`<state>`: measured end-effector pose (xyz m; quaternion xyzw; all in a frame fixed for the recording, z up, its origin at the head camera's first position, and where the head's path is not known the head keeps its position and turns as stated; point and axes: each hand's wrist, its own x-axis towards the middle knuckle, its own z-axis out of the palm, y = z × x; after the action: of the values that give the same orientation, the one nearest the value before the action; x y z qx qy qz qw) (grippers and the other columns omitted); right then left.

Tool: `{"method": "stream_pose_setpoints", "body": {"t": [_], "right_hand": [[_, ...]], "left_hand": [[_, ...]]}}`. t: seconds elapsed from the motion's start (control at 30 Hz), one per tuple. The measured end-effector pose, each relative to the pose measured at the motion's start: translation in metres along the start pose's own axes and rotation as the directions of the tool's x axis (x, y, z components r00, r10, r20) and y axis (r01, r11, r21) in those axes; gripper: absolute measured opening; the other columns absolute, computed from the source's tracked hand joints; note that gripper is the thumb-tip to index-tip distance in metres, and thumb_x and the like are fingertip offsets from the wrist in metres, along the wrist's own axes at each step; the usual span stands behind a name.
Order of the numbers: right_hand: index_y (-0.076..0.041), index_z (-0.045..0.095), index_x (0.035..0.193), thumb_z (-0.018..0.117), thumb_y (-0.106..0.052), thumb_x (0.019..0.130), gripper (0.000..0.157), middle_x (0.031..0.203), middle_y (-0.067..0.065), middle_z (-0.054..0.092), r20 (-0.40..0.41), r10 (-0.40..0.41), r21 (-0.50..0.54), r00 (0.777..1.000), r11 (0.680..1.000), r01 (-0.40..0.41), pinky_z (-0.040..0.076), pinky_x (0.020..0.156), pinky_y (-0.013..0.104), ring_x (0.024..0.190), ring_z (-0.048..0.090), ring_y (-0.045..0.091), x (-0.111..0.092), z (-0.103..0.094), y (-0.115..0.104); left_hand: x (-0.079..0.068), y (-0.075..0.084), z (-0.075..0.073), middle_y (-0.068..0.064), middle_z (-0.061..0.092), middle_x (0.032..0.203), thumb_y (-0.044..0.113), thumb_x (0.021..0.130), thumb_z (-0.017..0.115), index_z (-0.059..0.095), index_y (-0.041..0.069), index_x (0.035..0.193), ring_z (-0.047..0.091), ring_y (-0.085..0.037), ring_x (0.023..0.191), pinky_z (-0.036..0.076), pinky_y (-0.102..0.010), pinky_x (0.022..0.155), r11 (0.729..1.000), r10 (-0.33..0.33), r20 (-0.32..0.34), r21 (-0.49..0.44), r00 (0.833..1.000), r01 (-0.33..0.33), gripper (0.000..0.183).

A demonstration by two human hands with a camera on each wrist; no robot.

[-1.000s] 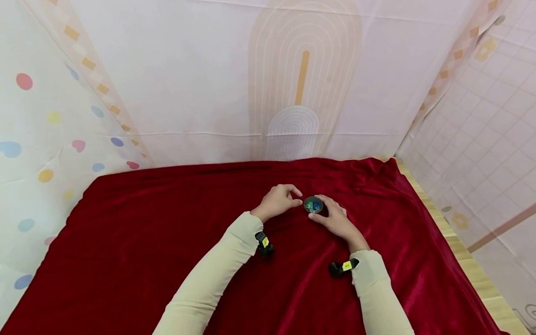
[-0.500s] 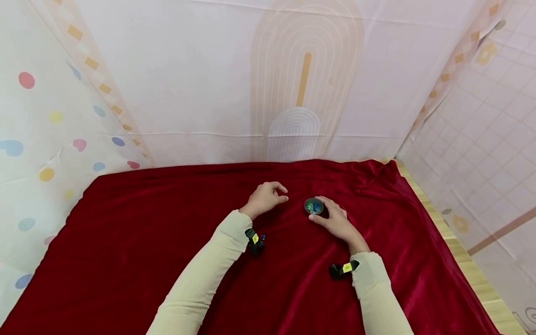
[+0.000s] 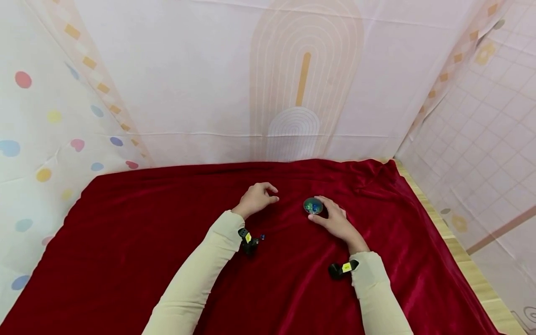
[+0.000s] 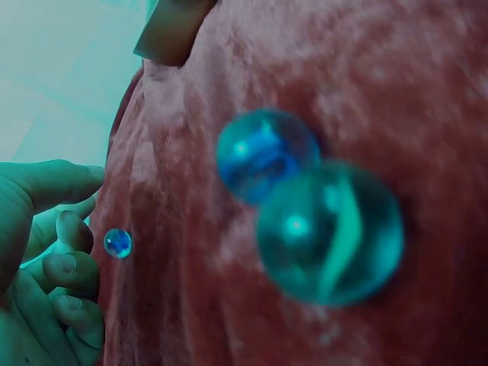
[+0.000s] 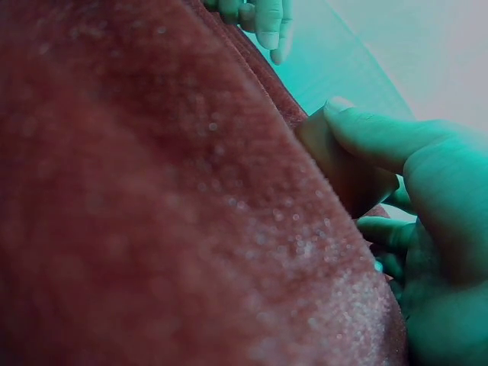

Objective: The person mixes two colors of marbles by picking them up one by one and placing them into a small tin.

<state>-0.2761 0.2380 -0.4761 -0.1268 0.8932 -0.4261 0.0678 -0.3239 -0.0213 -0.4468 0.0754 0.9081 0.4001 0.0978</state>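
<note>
My right hand (image 3: 334,220) grips a small round bowl (image 3: 308,212) standing on the red cloth, its thumb and fingers round the rim. Several blue and green glass marbles (image 3: 313,205) lie inside. In the right wrist view the bowl's brown side (image 5: 347,171) shows between thumb and fingers. Left of the bowl my left hand (image 3: 255,199) hovers over the cloth, fingers loosely bent, nothing visible in them. A blue marble (image 4: 263,152) and a green marble (image 4: 328,232) lie touching below the left wrist. Another small blue marble (image 4: 118,243) rests on the cloth beyond the left fingertips.
Red velvet cloth (image 3: 138,242) covers the table, with folds bunched at the far right corner. A wooden table edge (image 3: 456,242) shows along the right side. Patterned sheets (image 3: 188,83) hang behind and at both sides. A black camera (image 3: 250,245) is strapped to the left wrist.
My left hand has moved left, away from the bowl, uncovering marbles beside its wrist camera. The right hand stays on the bowl, which has hardly moved.
</note>
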Motion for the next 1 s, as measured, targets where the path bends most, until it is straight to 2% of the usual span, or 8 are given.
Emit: {"method": "stream_pose_setpoints", "body": {"t": [0.4,0.8,1.0], "right_hand": [[-0.007,0.036,0.146,0.065,-0.027,0.092,0.065,0.154,0.017,0.032,-0.008,-0.012,-0.013,1.000,1.000,0.012,0.009,0.111,0.058,0.143,0.025,0.036,0.000,0.000,0.000],[-0.008,0.037,0.146,0.065,-0.027,0.091,0.065,0.154,0.017,0.032,-0.011,-0.015,-0.013,1.000,1.000,0.015,0.009,0.111,0.057,0.142,0.026,0.036,0.000,0.000,0.001],[-0.007,0.037,0.146,0.065,-0.028,0.091,0.065,0.153,0.017,0.033,-0.011,-0.026,-0.028,1.000,0.999,0.025,0.010,0.109,0.058,0.141,0.027,0.037,-0.001,0.000,0.003]], "left_hand": [[-0.002,-0.010,-0.002,-0.002,0.059,0.076,0.027,0.088,0.070,0.068,0.014,0.113,0.052,-0.015,0.066,0.040,-0.025,0.058,1.000,-0.025,0.000,0.018,1.000,0.025,0.029],[0.000,-0.016,-0.002,-0.003,0.060,0.074,0.025,0.089,0.068,0.066,0.012,0.117,0.052,-0.013,0.063,0.040,-0.024,0.057,1.000,-0.002,-0.022,0.010,1.000,0.002,0.031],[0.001,-0.020,-0.001,-0.002,0.062,0.076,0.025,0.089,0.069,0.067,0.013,0.116,0.053,-0.013,0.065,0.040,-0.024,0.058,0.999,-0.028,-0.023,0.032,0.999,0.029,0.030]]}}
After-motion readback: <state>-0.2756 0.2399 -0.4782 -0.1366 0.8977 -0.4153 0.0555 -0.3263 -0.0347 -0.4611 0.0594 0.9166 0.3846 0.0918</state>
